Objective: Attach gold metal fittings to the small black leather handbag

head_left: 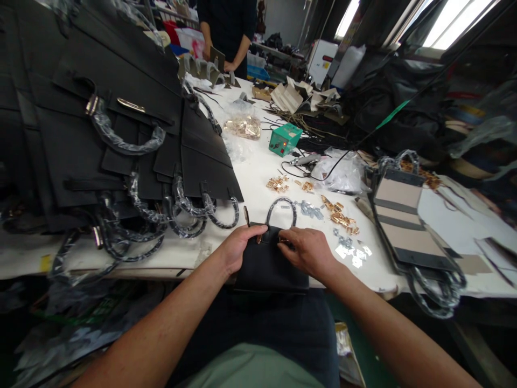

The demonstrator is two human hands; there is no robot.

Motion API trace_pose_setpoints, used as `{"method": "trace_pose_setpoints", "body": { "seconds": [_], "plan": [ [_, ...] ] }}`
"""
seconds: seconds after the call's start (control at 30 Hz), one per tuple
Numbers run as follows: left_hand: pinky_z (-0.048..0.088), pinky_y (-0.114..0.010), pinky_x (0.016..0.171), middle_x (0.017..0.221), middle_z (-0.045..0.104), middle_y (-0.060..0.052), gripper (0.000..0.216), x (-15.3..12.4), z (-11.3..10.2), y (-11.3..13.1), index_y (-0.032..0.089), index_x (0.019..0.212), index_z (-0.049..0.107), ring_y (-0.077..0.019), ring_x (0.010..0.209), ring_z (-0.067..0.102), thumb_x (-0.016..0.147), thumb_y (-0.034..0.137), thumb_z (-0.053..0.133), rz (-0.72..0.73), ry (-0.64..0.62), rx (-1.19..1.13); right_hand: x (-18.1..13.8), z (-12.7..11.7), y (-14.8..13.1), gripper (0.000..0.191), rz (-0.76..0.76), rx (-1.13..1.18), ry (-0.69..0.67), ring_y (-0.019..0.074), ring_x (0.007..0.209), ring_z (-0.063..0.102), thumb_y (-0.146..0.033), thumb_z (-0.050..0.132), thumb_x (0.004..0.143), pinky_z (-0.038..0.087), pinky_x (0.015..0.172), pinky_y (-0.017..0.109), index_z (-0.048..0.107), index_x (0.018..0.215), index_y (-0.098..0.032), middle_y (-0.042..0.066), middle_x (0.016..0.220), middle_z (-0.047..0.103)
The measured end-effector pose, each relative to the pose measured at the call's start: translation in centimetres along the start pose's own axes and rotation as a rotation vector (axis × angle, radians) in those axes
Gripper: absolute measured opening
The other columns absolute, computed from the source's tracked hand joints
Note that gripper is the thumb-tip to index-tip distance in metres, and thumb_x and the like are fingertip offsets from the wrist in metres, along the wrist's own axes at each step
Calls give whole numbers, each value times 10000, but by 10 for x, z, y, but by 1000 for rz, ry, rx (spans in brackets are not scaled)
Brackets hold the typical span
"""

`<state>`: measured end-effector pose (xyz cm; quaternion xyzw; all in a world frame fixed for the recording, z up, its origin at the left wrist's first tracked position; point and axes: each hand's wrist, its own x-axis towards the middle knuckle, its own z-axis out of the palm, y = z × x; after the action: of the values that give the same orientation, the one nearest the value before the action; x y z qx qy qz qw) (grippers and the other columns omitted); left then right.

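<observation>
A small black leather bag panel (270, 265) with a wrapped loop handle (281, 207) lies at the near edge of the white table (250, 178), hanging over onto my lap. My left hand (238, 247) grips the panel's top edge on the left, fingers curled over it. On the right my right hand (309, 249) is closed over the same top edge, pinching near a small gold fitting (283, 240). A gold-tipped strap piece (246, 214) stands just beyond my left hand.
A tall pile of black bag panels (121, 118) with wrapped handles fills the left. Gold fittings (341, 218) and small plastic bags (351, 250) lie scattered right of my hands. A green box (285, 138), a stack of beige-lined panels (407, 226), and a person (228, 32) at the far end.
</observation>
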<state>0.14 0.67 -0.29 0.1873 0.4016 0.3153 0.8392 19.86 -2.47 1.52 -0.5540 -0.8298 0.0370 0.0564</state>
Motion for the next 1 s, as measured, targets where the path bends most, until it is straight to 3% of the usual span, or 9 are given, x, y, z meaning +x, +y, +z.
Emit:
{"method": "trace_pose_setpoints", "body": {
  "seconds": [0.2, 0.43, 0.67, 0.83, 1.0],
  "plan": [
    [576, -346, 725, 768, 760, -118, 159, 2, -3, -2, 103, 827, 729, -224, 668, 711, 760, 245, 706, -8, -15, -16, 1, 9, 0, 159, 22, 31, 37, 171, 748, 604, -347, 535, 917, 335, 694, 277, 651, 925, -238, 13, 816, 683],
    [575, -340, 702, 725, 745, -92, 150, 4, -4, -2, 99, 809, 723, -207, 638, 695, 764, 241, 704, 4, -31, 0, -3, 9, 11, 197, -22, 186, 46, 168, 850, 645, -367, 561, 953, 389, 730, 256, 691, 1073, -281, -1, 924, 718],
    [564, -311, 679, 734, 751, -101, 133, 1, -1, -2, 102, 808, 727, -198, 634, 691, 757, 225, 712, 59, -36, 21, -2, 3, 9, 219, -40, 149, -9, 172, 841, 650, -326, 525, 970, 401, 724, 263, 702, 1092, -283, 14, 920, 725],
    [561, -327, 708, 773, 756, -106, 184, 1, -1, -4, 101, 839, 730, -213, 679, 700, 737, 254, 735, 69, -7, 51, -4, 6, 7, 243, -53, 104, 17, 178, 812, 643, -334, 494, 983, 397, 718, 274, 698, 1093, -261, 24, 899, 719],
    [535, -305, 618, 662, 726, -65, 174, 4, -1, -6, 120, 753, 708, -194, 577, 669, 677, 265, 767, 108, 76, 58, -5, 5, 10, 234, -118, 168, 9, 166, 861, 644, -331, 494, 987, 411, 757, 253, 674, 1111, -246, 35, 953, 711]
  ]
}}
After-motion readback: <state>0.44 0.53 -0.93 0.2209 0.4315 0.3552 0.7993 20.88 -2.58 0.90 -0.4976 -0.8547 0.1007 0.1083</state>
